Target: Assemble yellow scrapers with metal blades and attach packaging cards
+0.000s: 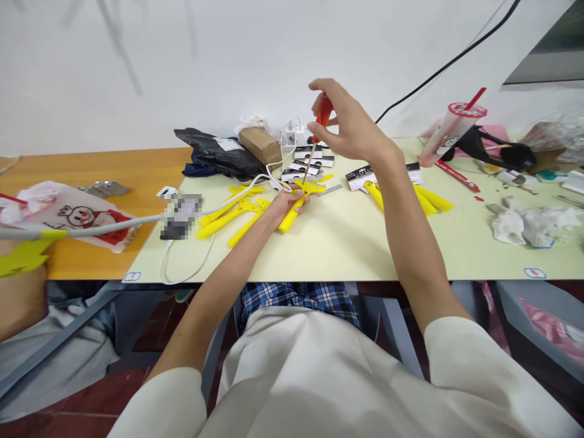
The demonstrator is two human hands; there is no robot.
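Observation:
My left hand (pixel 286 205) is wrapped round a yellow plastic tool (pixel 289 220) above the pale tabletop (pixel 340 243). In my right hand (pixel 340 121) is the red handle of a screwdriver (pixel 323 115), held between thumb and fingers. Its metal shaft slants down to the head of the yellow tool. Several more yellow tools (pixel 223 222) lie left of my left hand. Others (pixel 426 198) rest on the right, partly behind my right forearm, beside black and white cards (pixel 358 177).
Behind lie a black plastic bag (pixel 219 155), a brown box (pixel 261 145) and a white cable (pixel 219 205). A cup with a straw (pixel 451 135) and crumpled tissue (pixel 524 224) are at right. Another person's arm (pixel 22 298) shows at the left edge.

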